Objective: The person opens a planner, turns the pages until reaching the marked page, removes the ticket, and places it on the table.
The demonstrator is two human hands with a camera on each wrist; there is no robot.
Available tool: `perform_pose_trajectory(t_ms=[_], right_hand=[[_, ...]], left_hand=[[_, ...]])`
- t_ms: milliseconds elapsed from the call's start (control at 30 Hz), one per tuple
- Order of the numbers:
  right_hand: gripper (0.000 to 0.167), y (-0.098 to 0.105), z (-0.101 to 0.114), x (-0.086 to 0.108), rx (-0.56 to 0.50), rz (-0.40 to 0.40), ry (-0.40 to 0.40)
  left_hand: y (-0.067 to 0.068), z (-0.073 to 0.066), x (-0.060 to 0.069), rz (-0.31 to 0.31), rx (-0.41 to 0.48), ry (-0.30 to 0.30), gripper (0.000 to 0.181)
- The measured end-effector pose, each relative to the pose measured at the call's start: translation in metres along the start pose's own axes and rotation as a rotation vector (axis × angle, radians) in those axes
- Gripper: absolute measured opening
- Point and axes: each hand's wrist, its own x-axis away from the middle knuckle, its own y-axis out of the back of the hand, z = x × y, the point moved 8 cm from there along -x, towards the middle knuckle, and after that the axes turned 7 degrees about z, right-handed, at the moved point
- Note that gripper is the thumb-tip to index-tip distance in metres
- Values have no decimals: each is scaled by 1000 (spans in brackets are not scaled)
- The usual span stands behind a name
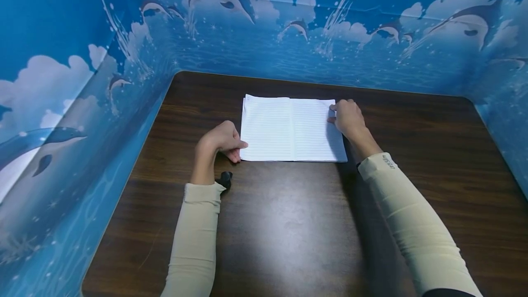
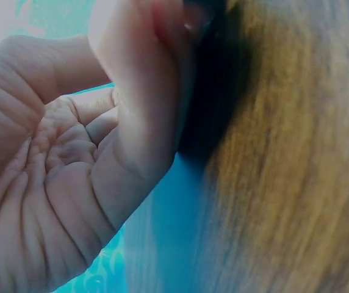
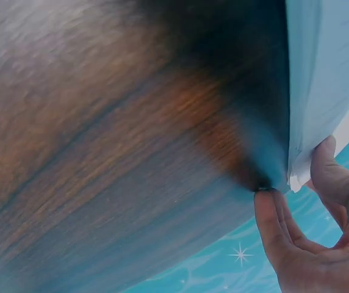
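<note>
Ctr of frame, L hand (image 1: 220,140) n R hand (image 1: 349,117) are pinching opp edges of an open notebook (image 1: 270,129) on the bench (image 1: 288,223), grips nearly closed.

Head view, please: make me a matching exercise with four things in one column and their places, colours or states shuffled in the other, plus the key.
Things:
1. Notebook
2. Left grip
3. Backdrop
4. Right grip

Descriptions:
A. Blue, with a printed pattern
B. At the right page's outer edge, near the far corner
C. Lying open on the dark table, lined pages up
D. At the left page's outer edge, near the near corner

Pairs: 1-C, 2-D, 3-A, 4-B
</note>
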Motion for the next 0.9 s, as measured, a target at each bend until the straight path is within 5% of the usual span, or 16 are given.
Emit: perform_pose_trajectory(t_ms=[233, 467, 633, 900], right_hand=[[47, 0, -1, 1, -103, 9, -38], [44, -1, -21, -2, -334, -15, -83], [35, -8, -44, -4, -539, 40, -186], [30, -12, -54, -7, -700, 110, -236]], left_hand=[[0, 0, 0, -6, 4, -10, 34], [-1, 0, 1, -8, 3, -6, 32], [-2, 0, 2, 3, 3, 10, 31], [-1, -1, 1, 3, -16, -1, 30]])
